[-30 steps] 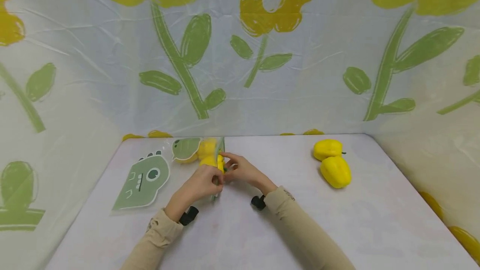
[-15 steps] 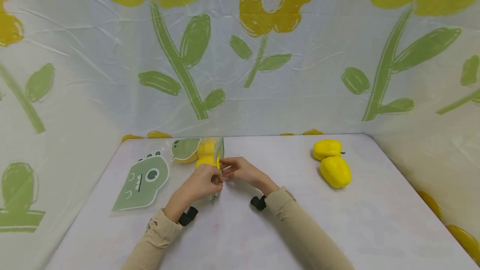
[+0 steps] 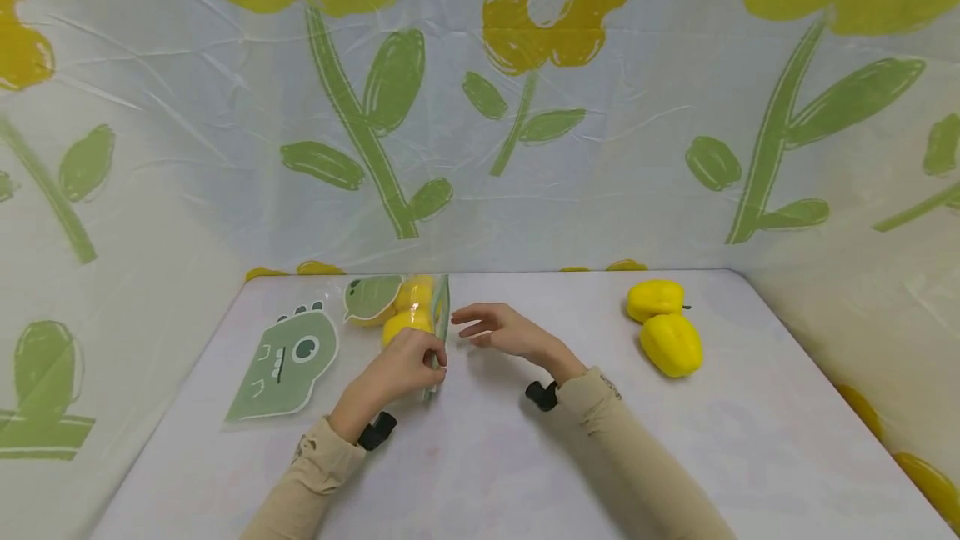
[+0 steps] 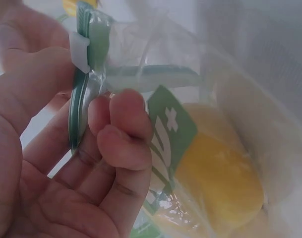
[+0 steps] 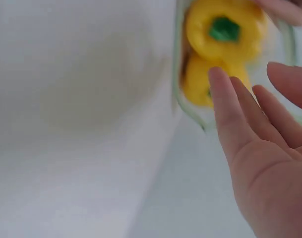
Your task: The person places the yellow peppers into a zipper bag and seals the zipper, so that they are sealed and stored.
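A clear zip bag [image 3: 442, 307] with green cartoon prints lies on its side at the left, its green-edged mouth facing right. Yellow bell peppers [image 5: 225, 47] are inside it; two show their green stems through the mouth in the right wrist view. My left hand [image 3: 405, 365] pinches the near edge of the mouth. By its thumb sits the white slider [image 4: 80, 52] on the green zip strip. My right hand [image 3: 510, 332] is just outside the mouth, fingers extended toward the bag and holding nothing.
Two more yellow peppers, a rear one [image 3: 655, 299] and a nearer one [image 3: 672, 344], lie together at the right of the white table [image 3: 525, 457]. A flower-patterned sheet [image 3: 615, 173] rises behind the table and along its sides.
My right hand has drawn back to the right, away from the bag's mouth, leaving the pepper inside. The yellow shape there sits slightly further left. My left hand keeps its grip on the edge.
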A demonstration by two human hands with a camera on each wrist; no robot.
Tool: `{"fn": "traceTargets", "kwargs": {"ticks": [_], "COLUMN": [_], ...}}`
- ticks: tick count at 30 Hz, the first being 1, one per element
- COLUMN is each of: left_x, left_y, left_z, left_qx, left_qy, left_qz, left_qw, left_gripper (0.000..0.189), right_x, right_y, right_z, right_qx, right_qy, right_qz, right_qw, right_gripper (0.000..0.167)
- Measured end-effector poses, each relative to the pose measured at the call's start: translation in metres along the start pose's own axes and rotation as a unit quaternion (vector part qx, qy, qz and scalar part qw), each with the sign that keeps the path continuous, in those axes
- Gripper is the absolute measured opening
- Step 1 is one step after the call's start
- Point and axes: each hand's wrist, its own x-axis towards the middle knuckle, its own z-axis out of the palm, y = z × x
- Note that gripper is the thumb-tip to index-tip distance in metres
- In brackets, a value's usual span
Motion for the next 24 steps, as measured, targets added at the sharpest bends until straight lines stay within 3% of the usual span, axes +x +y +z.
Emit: {"fn": "traceTargets", "kwargs": {"ticks": [4, 7, 9, 12, 14, 15, 17, 18, 19, 24], "left_x": [0.0, 0.0, -0.001, -0.001, -0.001, -0.002, -0.001, -0.001, -0.001, -0.001], "left_y": [0.0, 0.0, 0.0, 0.0, 0.001, 0.001, 0.0, 0.0, 0.001, 0.001], "left_z": [0.001, 0.001, 0.002, 0.001, 0.001, 0.001, 0.001, 0.001, 0.001, 0.001], "left_qx": [0.001, -0.002, -0.002, -0.003, -0.004, -0.005, -0.006, -0.006, -0.006, -0.005], "left_qy": [-0.001, 0.001, 0.003, 0.003, 0.002, 0.002, 0.003, 0.003, 0.003, 0.0], "left_qz": [-0.007, -0.006, -0.004, -0.01, -0.014, -0.014, -0.012, -0.011, -0.01, -0.013], "left_qw": [1.0, 1.0, 1.0, 0.9999, 0.9999, 0.9999, 0.9999, 0.9999, 0.9999, 0.9999], "left_gripper": [0.009, 0.008, 0.008, 0.007, 0.007, 0.007, 0.007, 0.008, 0.008, 0.008], "right_x": [-0.027, -0.055, -0.076, -0.11, -0.131, -0.14, -0.157, -0.164, -0.17, -0.185], "right_y": [-0.017, -0.029, -0.035, -0.034, -0.029, -0.025, -0.015, -0.009, -0.003, 0.023], "right_z": [-0.03, -0.055, -0.073, -0.099, -0.114, -0.12, -0.13, -0.132, -0.133, -0.129], "right_qx": [-0.094, -0.19, -0.258, -0.359, -0.409, -0.425, -0.441, -0.443, -0.437, -0.382], "right_qy": [0.062, 0.153, 0.224, 0.326, 0.372, 0.386, 0.394, 0.39, 0.377, 0.3], "right_qz": [-0.019, -0.012, 0.004, 0.047, 0.089, 0.117, 0.174, 0.205, 0.237, 0.343], "right_qw": [0.9935, 0.9698, 0.9396, 0.8733, 0.8285, 0.8102, 0.7872, 0.7807, 0.7813, 0.804], "right_gripper": [0.042, 0.034, 0.031, 0.029, 0.032, 0.035, 0.041, 0.046, 0.052, 0.079]}}
